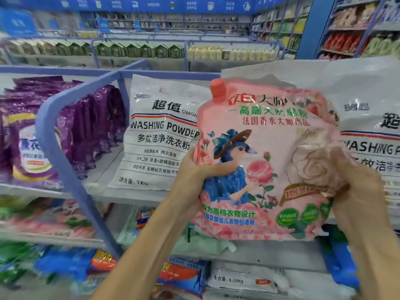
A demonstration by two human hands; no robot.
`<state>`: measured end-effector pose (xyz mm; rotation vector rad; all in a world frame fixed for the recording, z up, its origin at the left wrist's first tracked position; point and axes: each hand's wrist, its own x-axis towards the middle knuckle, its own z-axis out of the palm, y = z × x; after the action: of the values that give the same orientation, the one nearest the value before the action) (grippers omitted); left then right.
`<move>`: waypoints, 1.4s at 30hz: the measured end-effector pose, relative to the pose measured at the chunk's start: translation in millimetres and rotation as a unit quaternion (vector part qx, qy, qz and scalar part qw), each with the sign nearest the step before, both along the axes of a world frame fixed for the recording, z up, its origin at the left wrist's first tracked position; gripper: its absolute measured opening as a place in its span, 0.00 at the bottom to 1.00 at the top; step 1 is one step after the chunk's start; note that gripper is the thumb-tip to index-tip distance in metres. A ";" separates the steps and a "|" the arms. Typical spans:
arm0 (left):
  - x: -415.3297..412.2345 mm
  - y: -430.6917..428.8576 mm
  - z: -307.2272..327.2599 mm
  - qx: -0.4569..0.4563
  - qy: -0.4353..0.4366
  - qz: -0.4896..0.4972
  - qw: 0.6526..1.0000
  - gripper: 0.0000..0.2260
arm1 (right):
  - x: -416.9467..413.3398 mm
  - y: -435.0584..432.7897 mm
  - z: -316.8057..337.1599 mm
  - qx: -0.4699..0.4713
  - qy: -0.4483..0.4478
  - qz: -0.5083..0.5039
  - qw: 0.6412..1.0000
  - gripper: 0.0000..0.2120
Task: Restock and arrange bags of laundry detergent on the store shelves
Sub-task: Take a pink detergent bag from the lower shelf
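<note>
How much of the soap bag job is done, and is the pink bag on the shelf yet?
Looks done: purple bags stand in a row, a white washing powder bag beside them. In hand: left hand and right hand both grip the pink bag in front of the shelf, so not yet. Left: placing it, and probably tidying the jumbled bags lower down.

The spouted pouch stands upright in front of the upper shelf, with the left hand on its left edge and the right hand on its right edge. Behind it on that shelf, one washing powder bag leans to its left and a second washing powder bag to its right. A rail divider stands between the left one and a row of upright bags further left. Flat-lying bags rest on the lower shelves beneath.
</note>
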<state>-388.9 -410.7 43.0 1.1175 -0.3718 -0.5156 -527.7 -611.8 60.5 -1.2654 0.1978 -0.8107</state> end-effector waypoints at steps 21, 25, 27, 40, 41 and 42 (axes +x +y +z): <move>-16.8 305.6 -65.8 0.081 0.016 0.102 0.991 0.42 | 13.0 255.6 -49.5 0.110 0.157 0.214 0.958 0.17; -24.6 352.8 -74.0 0.107 0.000 0.094 0.990 0.38 | 7.4 299.9 -62.1 0.127 0.147 0.236 0.952 0.17; -34.3 368.3 -74.8 0.102 -0.003 0.084 0.991 0.35 | 4.8 314.7 -63.2 0.130 0.151 0.240 0.950 0.16; -87.3 425.1 -100.0 0.122 0.060 0.109 0.985 0.21 | -9.3 366.0 -112.7 0.103 0.228 0.255 0.934 0.20; -87.9 431.7 -104.6 0.125 0.071 0.111 0.983 0.20 | -9.5 372.9 -119.3 0.108 0.233 0.258 0.931 0.19; -87.6 438.5 -108.8 0.125 0.082 0.113 0.982 0.20 | -8.7 380.3 -124.7 0.114 0.239 0.259 0.929 0.19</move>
<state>-476.4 27.8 -65.8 1.3317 -0.0350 -0.4573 -536.4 -231.5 -64.3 -1.1975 0.3212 -0.0129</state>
